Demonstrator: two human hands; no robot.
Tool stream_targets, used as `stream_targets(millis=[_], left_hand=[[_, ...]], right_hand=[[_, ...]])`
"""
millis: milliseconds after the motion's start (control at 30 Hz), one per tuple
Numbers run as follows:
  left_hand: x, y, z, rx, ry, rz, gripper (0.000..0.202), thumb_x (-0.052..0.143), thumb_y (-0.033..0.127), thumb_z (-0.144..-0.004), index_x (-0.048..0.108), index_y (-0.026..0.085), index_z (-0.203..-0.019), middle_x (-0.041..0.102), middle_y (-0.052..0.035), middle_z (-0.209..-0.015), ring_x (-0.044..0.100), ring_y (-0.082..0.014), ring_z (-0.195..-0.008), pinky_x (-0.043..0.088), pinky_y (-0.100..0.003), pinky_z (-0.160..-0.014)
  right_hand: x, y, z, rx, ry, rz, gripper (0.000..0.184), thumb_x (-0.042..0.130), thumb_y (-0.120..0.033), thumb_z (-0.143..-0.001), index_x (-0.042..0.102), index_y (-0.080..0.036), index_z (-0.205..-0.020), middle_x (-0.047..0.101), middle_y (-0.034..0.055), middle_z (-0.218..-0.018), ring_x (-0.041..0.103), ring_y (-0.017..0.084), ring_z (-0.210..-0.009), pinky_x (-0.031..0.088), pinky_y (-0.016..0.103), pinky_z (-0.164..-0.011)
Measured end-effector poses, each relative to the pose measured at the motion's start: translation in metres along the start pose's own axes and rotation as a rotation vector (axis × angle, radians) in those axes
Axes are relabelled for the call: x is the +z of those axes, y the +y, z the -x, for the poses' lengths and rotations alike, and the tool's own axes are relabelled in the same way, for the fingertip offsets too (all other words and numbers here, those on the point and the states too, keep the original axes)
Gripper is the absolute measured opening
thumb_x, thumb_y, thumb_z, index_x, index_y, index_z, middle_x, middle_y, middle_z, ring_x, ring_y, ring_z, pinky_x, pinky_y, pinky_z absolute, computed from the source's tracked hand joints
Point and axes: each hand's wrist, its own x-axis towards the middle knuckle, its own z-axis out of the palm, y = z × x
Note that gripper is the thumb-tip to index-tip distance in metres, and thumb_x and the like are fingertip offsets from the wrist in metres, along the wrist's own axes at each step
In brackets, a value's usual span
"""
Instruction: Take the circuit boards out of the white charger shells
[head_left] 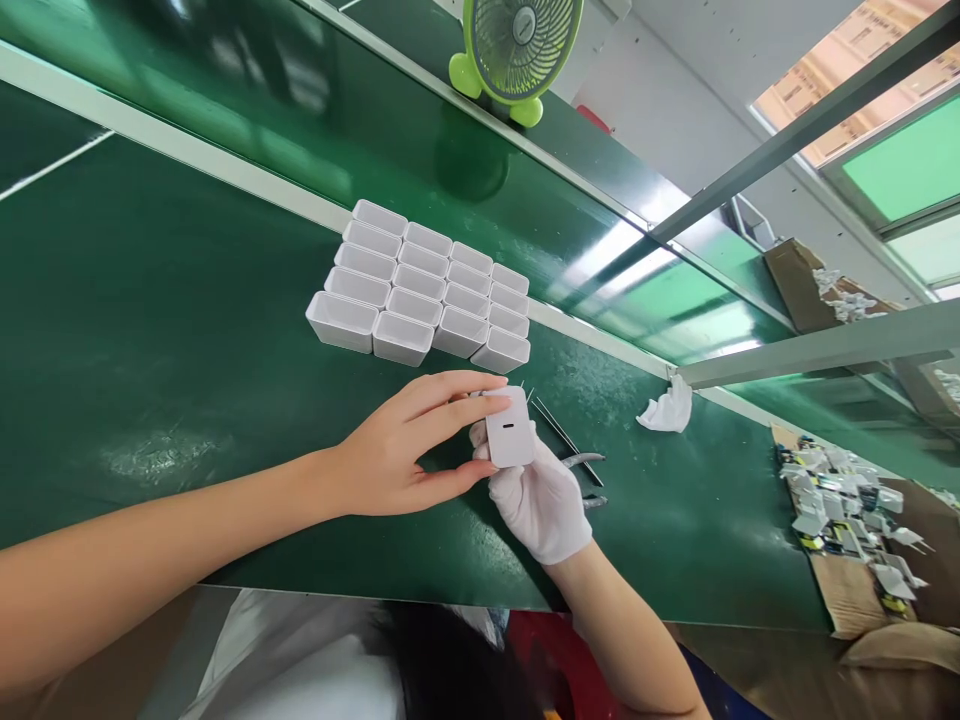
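Note:
A white charger housing (509, 428) with a small USB-C-like slot faces the camera above the green table. My left hand (405, 440), bare, pinches it, fingers along the top and thumb at the lower left edge. Behind and below it, my right hand (541, 500) in a white glove is closed round it; most of those fingers are hidden. Just right of the glove lie tweezers (559, 428) and the grey handles of a plier-like tool (594, 501), its head hidden. Beyond my hands, several white open-topped charger cases (403, 338) stand in tight rows.
A crumpled white cloth or glove (667, 408) lies at the table's back rail. At the right, a cardboard sheet (840, 600) bears a pile of white and yellow parts (847, 510). A green fan (523, 50) stands on the surface behind.

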Motion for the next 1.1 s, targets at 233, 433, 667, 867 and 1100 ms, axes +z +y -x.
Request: stream_targets(millis=[233, 433, 667, 867, 1100], left_hand=[[-0.004, -0.003, 0.0, -0.112, 0.232, 0.048, 0.027, 0.05, 0.016, -0.095, 0.062, 0.018, -0.119, 0.065, -0.0131, -0.116, 0.061, -0.0233, -0.109, 0.056, -0.037, -0.088], [-0.006, -0.008, -0.004, -0.199, 0.213, 0.036, 0.031, 0.059, 0.026, -0.093, 0.057, 0.022, -0.124, 0.06, -0.0114, -0.12, 0.061, -0.0202, -0.092, 0.054, -0.036, -0.08], [-0.005, -0.005, -0.005, -0.37, -0.293, -0.056, 0.053, 0.068, 0.03, -0.09, 0.045, 0.026, -0.138, 0.057, -0.0083, -0.133, 0.062, -0.0185, -0.094, 0.054, -0.034, -0.085], [-0.008, -0.003, -0.009, -0.627, -0.168, 0.017, 0.023, 0.06, 0.03, -0.094, 0.058, 0.022, -0.116, 0.062, 0.002, -0.081, 0.06, -0.0138, -0.073, 0.05, -0.027, -0.072], [-0.01, -0.004, -0.013, -0.81, -0.16, 0.177, 0.025, 0.051, 0.04, -0.1, 0.057, 0.024, -0.117, 0.068, -0.0008, -0.095, 0.063, -0.0132, -0.075, 0.051, -0.027, -0.072]], right_hand=[[-0.017, 0.015, 0.0, -1.023, 0.471, 1.089, 0.018, 0.062, -0.021, -0.092, 0.055, -0.03, -0.107, 0.06, 0.0063, -0.112, 0.061, 0.027, -0.108, 0.053, 0.052, -0.095], [-0.019, 0.024, -0.023, -0.804, 0.045, 1.534, 0.041, 0.043, -0.005, -0.095, 0.044, -0.027, -0.13, 0.059, 0.0107, -0.114, 0.062, 0.025, -0.107, 0.056, 0.045, -0.089], [-0.031, 0.025, -0.022, -0.951, 0.171, 1.309, 0.059, 0.066, -0.019, -0.091, 0.034, -0.024, -0.141, 0.057, 0.0149, -0.128, 0.067, 0.02, -0.099, 0.061, 0.039, -0.082], [-0.031, 0.022, -0.022, -0.999, 0.163, 1.318, 0.046, 0.073, -0.02, -0.088, 0.044, -0.025, -0.122, 0.066, 0.01, -0.115, 0.067, 0.017, -0.085, 0.06, 0.033, -0.071], [-0.031, 0.02, -0.021, -0.982, 0.117, 1.366, 0.035, 0.069, -0.016, -0.09, 0.049, -0.025, -0.118, 0.066, 0.0101, -0.116, 0.067, 0.02, -0.098, 0.059, 0.034, -0.073]])
